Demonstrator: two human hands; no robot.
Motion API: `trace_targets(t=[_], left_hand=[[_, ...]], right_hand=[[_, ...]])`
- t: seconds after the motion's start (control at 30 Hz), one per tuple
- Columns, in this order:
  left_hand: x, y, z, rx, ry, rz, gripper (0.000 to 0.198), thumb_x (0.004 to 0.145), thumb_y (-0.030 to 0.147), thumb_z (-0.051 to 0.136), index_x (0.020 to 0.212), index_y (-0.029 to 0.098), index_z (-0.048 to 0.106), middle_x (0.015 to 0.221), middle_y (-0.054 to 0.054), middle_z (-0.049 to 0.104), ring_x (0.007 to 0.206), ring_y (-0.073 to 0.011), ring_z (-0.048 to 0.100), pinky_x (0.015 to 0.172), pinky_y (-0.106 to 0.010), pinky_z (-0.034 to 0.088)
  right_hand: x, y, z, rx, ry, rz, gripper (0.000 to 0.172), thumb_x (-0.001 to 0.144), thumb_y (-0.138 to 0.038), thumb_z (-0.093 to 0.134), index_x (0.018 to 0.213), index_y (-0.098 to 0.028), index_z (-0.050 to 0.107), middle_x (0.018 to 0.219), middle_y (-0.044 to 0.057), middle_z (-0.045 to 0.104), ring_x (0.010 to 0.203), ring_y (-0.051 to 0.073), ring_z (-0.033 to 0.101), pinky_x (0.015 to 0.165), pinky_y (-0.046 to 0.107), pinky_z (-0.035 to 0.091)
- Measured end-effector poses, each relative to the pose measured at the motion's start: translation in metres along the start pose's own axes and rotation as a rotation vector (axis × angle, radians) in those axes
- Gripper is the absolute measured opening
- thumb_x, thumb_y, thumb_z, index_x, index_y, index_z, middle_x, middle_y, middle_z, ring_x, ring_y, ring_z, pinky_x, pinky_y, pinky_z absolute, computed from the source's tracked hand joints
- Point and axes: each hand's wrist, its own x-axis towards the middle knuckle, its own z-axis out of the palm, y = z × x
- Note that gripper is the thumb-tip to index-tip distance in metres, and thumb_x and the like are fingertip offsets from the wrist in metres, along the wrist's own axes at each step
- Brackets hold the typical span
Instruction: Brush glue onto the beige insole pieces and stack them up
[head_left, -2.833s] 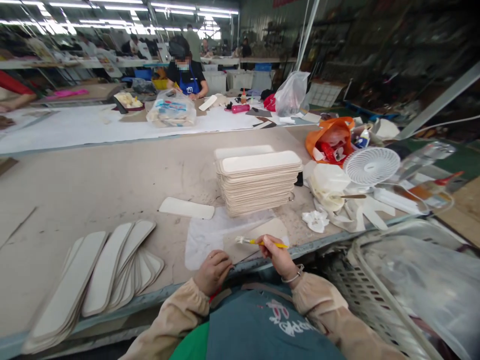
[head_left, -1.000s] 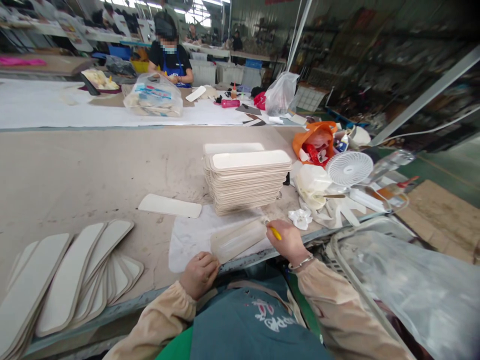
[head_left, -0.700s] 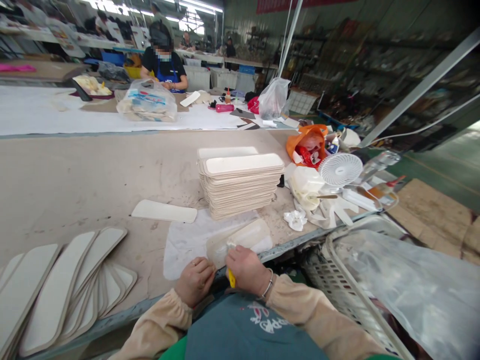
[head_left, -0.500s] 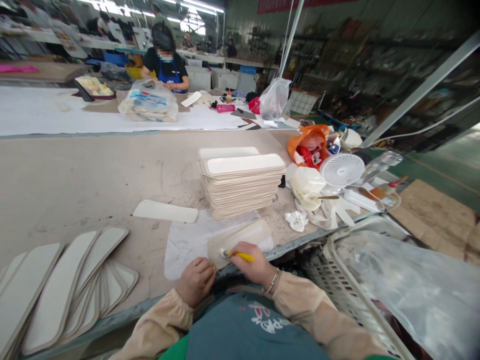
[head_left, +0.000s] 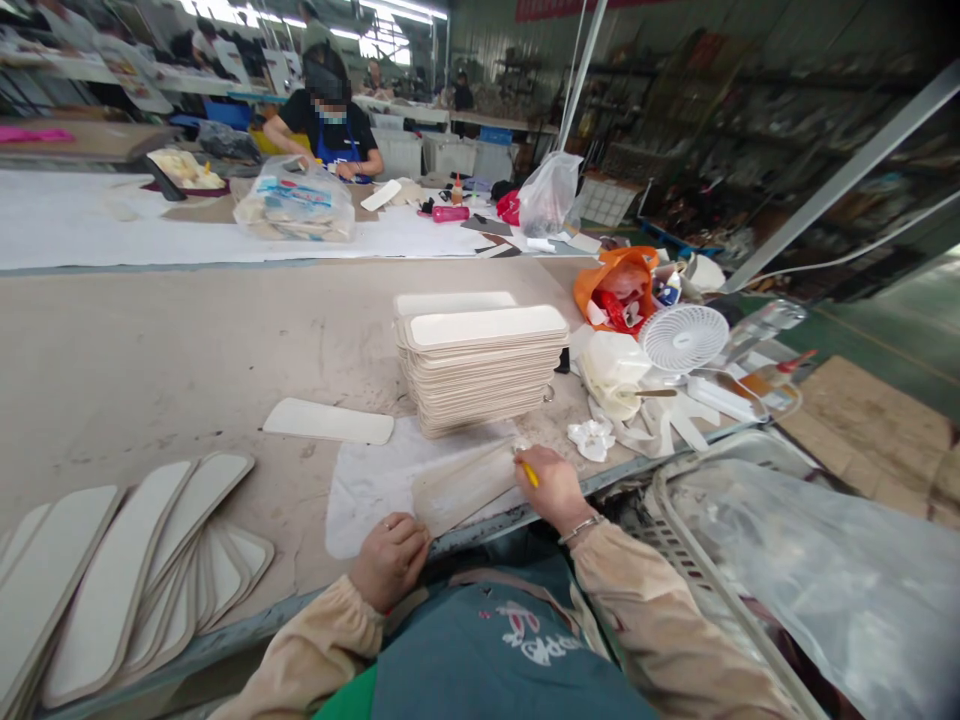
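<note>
My right hand (head_left: 553, 488) is closed around a yellow-handled brush (head_left: 529, 472), its head at the far right end of a thin off-white panel (head_left: 469, 485). That panel lies at a slant on a white sheet (head_left: 360, 500) near the table edge. With curled fingers, my left hand (head_left: 391, 562) holds the panel's near left corner; the fingertips are partly hidden. Just beyond the sheet stands a tall stack of cream panels (head_left: 487, 375) with rounded corners. One loose panel (head_left: 330, 421) lies left of the stack.
Fanned panels (head_left: 124, 580) cover the table's near left. To the right are crumpled tissue (head_left: 592, 438), a white fan (head_left: 684, 338), an orange bag (head_left: 616, 290) and a plastic basket (head_left: 694, 570) below the edge. A co-worker (head_left: 330, 130) sits across the white-covered table (head_left: 67, 225).
My right hand has moved the brush right and away from me, from the panel's near left end to its far right end. My left hand has stayed at its corner.
</note>
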Motion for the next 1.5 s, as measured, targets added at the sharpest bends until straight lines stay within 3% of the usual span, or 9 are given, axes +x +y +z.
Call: trace_targets(t=[0.1,0.23,0.5,0.63,0.73,0.93,1.07,1.23,1.5], left_hand=[[-0.002,-0.001,0.002,-0.008,-0.008,-0.007,0.017,0.087,0.01,0.053,0.081,0.016,0.067,0.078,-0.006,0.067,0.077,-0.0167,0.058,0.074,-0.032,0.052],[-0.002,-0.001,0.002,-0.009,-0.013,-0.02,0.015,0.086,0.01,0.053,0.082,0.016,0.067,0.079,-0.006,0.067,0.079,-0.0174,0.058,0.074,-0.033,0.052],[0.003,0.003,-0.002,-0.017,0.007,-0.018,0.019,0.087,0.013,0.052,0.081,0.02,0.069,0.074,-0.006,0.064,0.075,-0.017,0.06,0.072,-0.032,0.053],[0.001,0.001,0.0,-0.008,-0.004,-0.015,0.018,0.087,0.012,0.052,0.083,0.018,0.068,0.077,-0.007,0.066,0.077,-0.0173,0.06,0.073,-0.033,0.053],[-0.001,-0.001,0.002,-0.001,-0.013,-0.008,0.017,0.087,0.011,0.052,0.085,0.017,0.068,0.079,-0.007,0.067,0.079,-0.0176,0.059,0.074,-0.033,0.053],[-0.001,0.0,0.001,0.017,0.02,0.005,0.016,0.087,0.012,0.052,0.088,0.018,0.068,0.081,-0.007,0.068,0.079,-0.0171,0.06,0.076,-0.033,0.054],[-0.001,0.002,0.0,0.002,0.0,-0.003,0.015,0.087,0.013,0.053,0.09,0.018,0.067,0.08,-0.006,0.069,0.079,-0.0171,0.061,0.076,-0.034,0.055],[0.001,0.004,-0.002,0.003,0.008,-0.007,0.015,0.088,0.014,0.053,0.087,0.018,0.067,0.08,-0.006,0.069,0.078,-0.0163,0.062,0.077,-0.034,0.056],[0.001,0.004,-0.001,-0.009,0.026,0.001,0.015,0.087,0.014,0.053,0.086,0.018,0.068,0.08,-0.006,0.069,0.079,-0.0163,0.062,0.076,-0.033,0.056]], right_hand=[[-0.014,-0.043,0.019,-0.092,-0.114,-0.236,0.013,0.081,-0.016,0.052,0.076,-0.017,0.063,0.077,0.009,0.063,0.078,0.021,0.056,0.074,0.032,0.044],[-0.023,-0.067,0.022,0.173,-0.154,-0.371,0.012,0.084,-0.016,0.052,0.086,-0.019,0.063,0.078,0.003,0.062,0.079,0.017,0.057,0.076,0.026,0.045],[-0.016,0.008,-0.012,-0.141,0.035,-0.117,0.016,0.085,-0.016,0.05,0.085,-0.017,0.066,0.08,0.008,0.062,0.077,0.021,0.057,0.072,0.03,0.045],[-0.032,-0.015,0.003,-0.102,-0.063,-0.193,0.014,0.082,-0.015,0.052,0.08,-0.017,0.065,0.078,0.009,0.062,0.079,0.021,0.056,0.073,0.031,0.045],[-0.039,-0.048,0.015,0.262,-0.106,-0.208,0.016,0.083,-0.015,0.051,0.085,-0.018,0.067,0.079,0.006,0.063,0.079,0.018,0.058,0.075,0.029,0.046],[-0.03,-0.062,0.025,0.919,-0.112,0.262,0.014,0.08,-0.026,0.056,0.078,-0.02,0.068,0.077,0.002,0.067,0.075,0.017,0.062,0.073,0.028,0.048],[-0.022,-0.054,0.027,0.941,-0.266,0.405,0.016,0.074,-0.029,0.056,0.075,-0.019,0.069,0.072,0.0,0.066,0.073,0.017,0.06,0.07,0.028,0.047],[-0.019,-0.053,0.02,0.816,-0.181,0.411,0.018,0.073,-0.031,0.055,0.07,-0.019,0.068,0.071,0.001,0.066,0.072,0.018,0.058,0.07,0.028,0.045],[-0.019,-0.063,0.031,0.893,-0.287,0.335,0.016,0.073,-0.027,0.057,0.071,-0.018,0.07,0.071,0.0,0.067,0.07,0.016,0.058,0.067,0.026,0.044]])
